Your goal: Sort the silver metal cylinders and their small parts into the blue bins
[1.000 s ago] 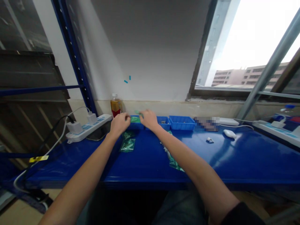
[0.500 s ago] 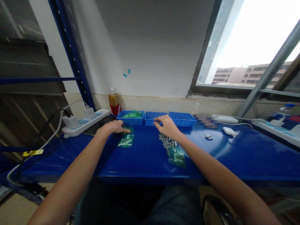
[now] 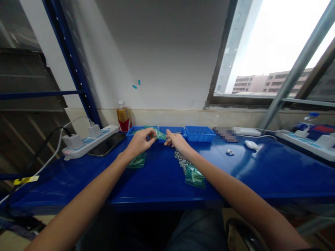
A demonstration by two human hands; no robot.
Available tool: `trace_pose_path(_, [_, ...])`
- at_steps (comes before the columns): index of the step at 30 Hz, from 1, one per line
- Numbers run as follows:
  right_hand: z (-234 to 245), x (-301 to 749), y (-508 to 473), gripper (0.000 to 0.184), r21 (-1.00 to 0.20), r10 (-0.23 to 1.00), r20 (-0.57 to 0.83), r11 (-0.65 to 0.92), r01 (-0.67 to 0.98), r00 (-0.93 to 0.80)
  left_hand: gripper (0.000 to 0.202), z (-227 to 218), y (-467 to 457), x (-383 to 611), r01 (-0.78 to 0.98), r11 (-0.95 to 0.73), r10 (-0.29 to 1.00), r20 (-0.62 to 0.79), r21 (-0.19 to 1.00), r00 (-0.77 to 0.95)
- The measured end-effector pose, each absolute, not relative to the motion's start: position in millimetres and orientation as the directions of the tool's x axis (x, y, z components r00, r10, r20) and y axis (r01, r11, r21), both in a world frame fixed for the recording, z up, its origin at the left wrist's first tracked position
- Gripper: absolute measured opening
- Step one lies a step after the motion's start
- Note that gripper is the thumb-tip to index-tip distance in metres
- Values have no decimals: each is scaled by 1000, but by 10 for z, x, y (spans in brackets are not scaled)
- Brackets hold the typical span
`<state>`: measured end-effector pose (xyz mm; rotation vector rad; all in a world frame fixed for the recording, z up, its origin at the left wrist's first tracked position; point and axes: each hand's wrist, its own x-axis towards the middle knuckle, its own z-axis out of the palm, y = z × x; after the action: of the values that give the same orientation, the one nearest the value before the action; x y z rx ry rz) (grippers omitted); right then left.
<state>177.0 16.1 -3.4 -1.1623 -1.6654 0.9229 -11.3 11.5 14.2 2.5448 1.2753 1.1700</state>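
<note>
My left hand (image 3: 140,141) and my right hand (image 3: 176,140) meet above the blue bench (image 3: 261,174), both pinching a small green plastic bag (image 3: 158,134) held between them. Another green bag (image 3: 136,161) lies on the bench under my left wrist. A row of small grey metal parts (image 3: 180,158) runs beside my right forearm down to one more green bag (image 3: 195,176). Three blue trays stand behind my hands: the left tray (image 3: 132,130), the middle tray (image 3: 178,129) and the right tray (image 3: 198,134).
A drink bottle (image 3: 122,120) stands at the wall. A white power strip (image 3: 87,141) with plugged chargers and a dark phone (image 3: 106,147) lie at the left. A white mouse (image 3: 251,144), a small white piece (image 3: 229,152) and another power strip (image 3: 306,143) are at the right.
My left hand left the bag on the bench and my right hand left the middle tray. Both came together and now hold a green bag between them. The view shifted slightly.
</note>
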Motion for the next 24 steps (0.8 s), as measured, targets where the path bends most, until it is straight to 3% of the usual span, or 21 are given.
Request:
trace_pose_path(3, [-52, 1810, 226, 23, -967, 975, 203, 215, 140, -92, 11, 102, 97, -50, 603, -707, 680, 588, 370, 437])
trace_pose_path(6, [-57, 1835, 204, 11, -896, 914, 405, 398, 197, -4, 16, 53, 139, -33, 558, -716, 690, 545, 420, 475])
trace_pose_path(8, [-59, 1840, 159, 8, -721, 774, 632, 603, 341, -34, 28, 15, 183, -14, 524, -645, 764, 494, 557, 415])
trace_pose_path(10, [-68, 1836, 110, 8, -467, 599, 782, 746, 474, -173, 42, -23, 225, 12, 438, -494, 869, 411, 751, 275])
trace_pose_path(12, [-87, 1828, 73, 12, -258, 476, 820, 803, 537, -317, 48, -49, 255, 34, 316, -358, 933, 323, 879, 158])
trace_pose_path(14, [-109, 1819, 55, 14, -143, 426, 814, 806, 575, -395, 44, -53, 271, 35, 255, -296, 954, 270, 921, 130])
trace_pose_path(17, [-126, 1819, 57, 14, -93, 434, 796, 776, 623, -422, 38, -14, 290, -36, 291, -327, 945, 301, 899, 132])
trace_pose_path(19, [-123, 1827, 70, 14, -110, 458, 791, 758, 643, -406, 37, 26, 319, -143, 383, -390, 910, 415, 837, 20])
trace_pose_path(21, [-116, 1835, 83, 13, -139, 478, 793, 746, 651, -379, 37, 60, 368, -290, 553, -427, 807, 578, 715, -124])
trace_pose_path(24, [-108, 1832, 82, 13, -159, 493, 790, 739, 654, -365, 32, 68, 466, -535, 726, -427, 646, 744, 538, -171])
